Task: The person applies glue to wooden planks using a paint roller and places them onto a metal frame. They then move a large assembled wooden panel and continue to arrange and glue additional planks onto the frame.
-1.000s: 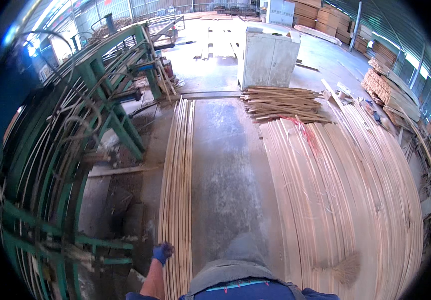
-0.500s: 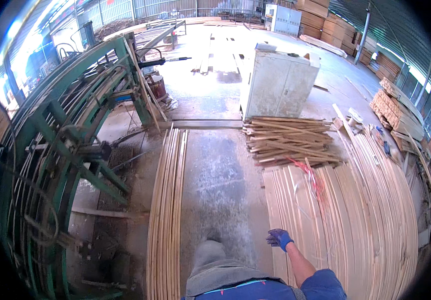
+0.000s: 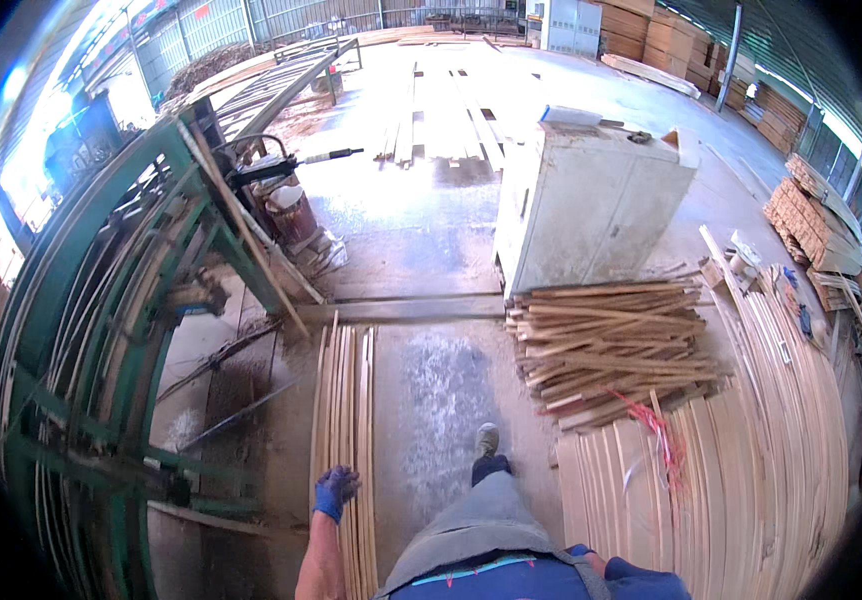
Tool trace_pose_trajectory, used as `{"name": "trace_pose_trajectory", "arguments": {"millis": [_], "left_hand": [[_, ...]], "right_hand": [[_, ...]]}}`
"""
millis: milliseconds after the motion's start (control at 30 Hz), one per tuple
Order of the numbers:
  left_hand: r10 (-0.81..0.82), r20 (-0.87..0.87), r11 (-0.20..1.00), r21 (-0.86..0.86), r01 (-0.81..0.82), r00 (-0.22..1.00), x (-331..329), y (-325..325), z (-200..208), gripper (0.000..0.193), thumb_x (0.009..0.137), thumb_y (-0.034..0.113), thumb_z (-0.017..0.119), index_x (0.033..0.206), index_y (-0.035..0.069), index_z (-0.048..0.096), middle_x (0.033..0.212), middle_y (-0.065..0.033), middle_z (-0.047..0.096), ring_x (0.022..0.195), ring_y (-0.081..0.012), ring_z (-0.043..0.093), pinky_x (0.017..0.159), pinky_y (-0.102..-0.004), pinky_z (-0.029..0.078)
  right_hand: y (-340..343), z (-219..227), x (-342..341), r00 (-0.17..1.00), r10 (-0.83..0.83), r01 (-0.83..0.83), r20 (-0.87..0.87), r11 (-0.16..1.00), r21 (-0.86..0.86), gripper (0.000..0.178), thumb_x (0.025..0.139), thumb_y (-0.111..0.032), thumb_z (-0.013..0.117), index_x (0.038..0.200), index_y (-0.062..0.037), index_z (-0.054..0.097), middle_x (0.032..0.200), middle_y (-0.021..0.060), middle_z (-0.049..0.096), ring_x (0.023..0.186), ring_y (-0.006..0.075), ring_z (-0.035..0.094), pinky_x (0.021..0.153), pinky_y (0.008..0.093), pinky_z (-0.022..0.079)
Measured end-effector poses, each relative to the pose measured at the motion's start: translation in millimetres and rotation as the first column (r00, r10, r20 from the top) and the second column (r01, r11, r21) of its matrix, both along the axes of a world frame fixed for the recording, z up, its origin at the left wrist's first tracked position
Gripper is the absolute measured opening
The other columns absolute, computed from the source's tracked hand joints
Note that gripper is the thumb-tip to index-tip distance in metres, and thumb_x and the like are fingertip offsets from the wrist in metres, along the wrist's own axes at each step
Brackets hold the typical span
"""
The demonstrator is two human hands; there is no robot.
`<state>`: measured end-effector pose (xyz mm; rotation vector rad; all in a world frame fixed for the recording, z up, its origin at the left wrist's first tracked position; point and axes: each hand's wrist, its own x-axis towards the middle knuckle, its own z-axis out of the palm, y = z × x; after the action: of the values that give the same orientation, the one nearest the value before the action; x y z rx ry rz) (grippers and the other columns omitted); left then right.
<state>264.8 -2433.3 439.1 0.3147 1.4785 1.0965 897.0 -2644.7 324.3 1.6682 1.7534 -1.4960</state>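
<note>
My left hand (image 3: 336, 492), in a blue and dark glove, hangs over a row of long narrow wooden strips (image 3: 344, 430) laid lengthwise on the floor. Its fingers are loosely bent, and I see nothing in them. My right hand (image 3: 579, 550) shows only as a bit of blue glove beside my apron; its fingers are hidden. Nearest to it, on the right, lies a wide layer of pale boards (image 3: 611, 490), with tangled red strapping (image 3: 663, 440) on top.
A green machine frame (image 3: 116, 215) stands along the left. Ahead are a crosswise floor strip (image 3: 416, 309), a worn white cabinet (image 3: 596, 210) and a heap of loose sticks (image 3: 611, 340). Stacked lumber (image 3: 816, 215) stands farther right. One shoe (image 3: 487, 440) is on the floor strip between the boards.
I have moved forward; the cabinet, stick heap and machine are nearer. My left hand has come into view over the strips. My right hand has drawn back beside my body, mostly hidden.
</note>
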Motion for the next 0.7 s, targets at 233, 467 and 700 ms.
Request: {"name": "trace_pose_trajectory", "arguments": {"millis": [233,467,700], "left_hand": [[-0.262,0.000,0.964,-0.043,0.261,0.965,40.3,158.3,-113.2,0.027,0.092,0.033,0.058,0.094,0.008,0.068,0.090,-0.0103,0.072,0.075,-0.0257,0.069,0.062,-0.0405,0.054],[-0.125,0.171,0.807,-0.556,0.201,0.977,97.5,256.4,-138.2,0.028,0.094,0.035,0.056,0.095,0.009,0.068,0.091,-0.0093,0.071,0.078,-0.0243,0.067,0.066,-0.0426,0.053],[-0.277,0.097,0.873,-0.391,0.292,0.956,64.1,555.2,-161.8,0.025,0.094,0.033,0.059,0.093,0.009,0.066,0.089,-0.0096,0.069,0.077,-0.0242,0.066,0.067,-0.0428,0.052]], "right_hand": [[398.3,-153.9,86.7,0.176,-0.984,0.631,-0.033,0.139,-0.764,0.035,0.096,-0.037,0.044,0.120,-0.0184,0.061,0.111,0.0095,0.070,0.104,0.0284,0.066,0.096,0.0483,0.048],[829.8,60.0,-28.9,0.422,-0.853,0.768,-0.306,0.516,-0.379,0.028,0.097,-0.032,0.051,0.111,-0.0100,0.062,0.096,0.0128,0.071,0.073,0.0268,0.068,0.063,0.0411,0.056],[985.9,10.0,-36.3,0.995,-0.078,0.080,-0.069,0.996,0.035,0.027,0.095,-0.032,0.055,0.111,-0.0117,0.065,0.093,0.0130,0.072,0.073,0.0272,0.069,0.062,0.0396,0.055]]}}
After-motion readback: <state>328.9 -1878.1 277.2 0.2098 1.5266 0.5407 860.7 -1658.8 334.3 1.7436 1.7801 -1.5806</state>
